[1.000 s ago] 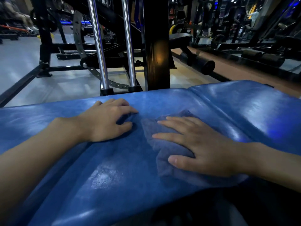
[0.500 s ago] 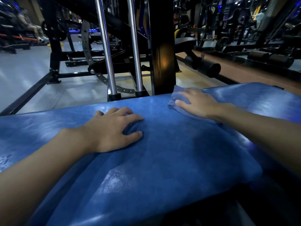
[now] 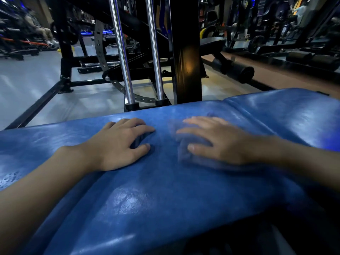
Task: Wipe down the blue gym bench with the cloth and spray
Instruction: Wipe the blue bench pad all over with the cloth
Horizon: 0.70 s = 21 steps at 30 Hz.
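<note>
Head view shows the right hand lying flat on the cloth, with fingers straight and spread. It does not pinch the cloth, it only presses it down on the blue bench with the palm. The cloth is a folded grey-blue piece, blurred, on the far half of the pad, near the seam between the two cushions. The left hand rests on the pad just beside it, fingers lightly bent and holding nothing; I think it steadies the body.

For a good wipe, I judge the palm should press evenly, the strokes should overlap, and the cloth should reach into the seam and over to the droplets at the far left. No spray bottle is in view.

The pad is glossy and reflects the lamps. Behind it stand two chrome rods, a black post and a grey floor, with other machines in a dim room
</note>
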Available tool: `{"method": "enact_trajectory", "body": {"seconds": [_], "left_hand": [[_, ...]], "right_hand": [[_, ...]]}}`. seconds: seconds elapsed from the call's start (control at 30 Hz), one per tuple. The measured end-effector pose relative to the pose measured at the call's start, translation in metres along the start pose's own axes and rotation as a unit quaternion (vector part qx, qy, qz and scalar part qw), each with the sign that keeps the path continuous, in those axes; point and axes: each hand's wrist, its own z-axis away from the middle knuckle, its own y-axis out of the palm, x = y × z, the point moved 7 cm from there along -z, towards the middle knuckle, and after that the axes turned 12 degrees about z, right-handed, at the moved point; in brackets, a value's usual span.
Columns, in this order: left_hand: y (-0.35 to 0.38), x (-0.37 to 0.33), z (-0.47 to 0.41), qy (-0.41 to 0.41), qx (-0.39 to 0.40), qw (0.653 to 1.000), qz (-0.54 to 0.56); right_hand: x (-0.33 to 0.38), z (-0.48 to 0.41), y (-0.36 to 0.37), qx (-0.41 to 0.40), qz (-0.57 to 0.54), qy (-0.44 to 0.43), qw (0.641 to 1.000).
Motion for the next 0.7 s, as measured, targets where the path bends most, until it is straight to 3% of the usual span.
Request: {"method": "enact_trajectory", "body": {"seconds": [0.17, 0.33, 0.43, 0.57, 0.7], "left_hand": [[-0.001, 0.004, 0.014, -0.022, -0.002, 1.0, -0.012], [0.001, 0.006, 0.024, -0.027, 0.014, 1.0, -0.009], [0.0, 0.007, 0.023, -0.03, 0.011, 0.999, -0.004], [-0.001, 0.01, 0.023, -0.038, 0.005, 0.999, 0.002], [-0.007, 0.016, 0.025, -0.041, -0.013, 0.999, 0.006]], "right_hand": [[-0.091, -0.071, 0.01, 0.006, 0.022, 0.163, 0.986], [-0.083, -0.074, 0.014, 0.011, 0.053, 0.201, 0.978], [-0.028, -0.038, 0.012, 0.022, 0.042, 0.139, 0.989], [0.059, 0.021, 0.0, 0.02, 0.04, -0.019, 0.999], [0.078, 0.039, -0.007, -0.002, 0.032, -0.091, 0.995]]}}
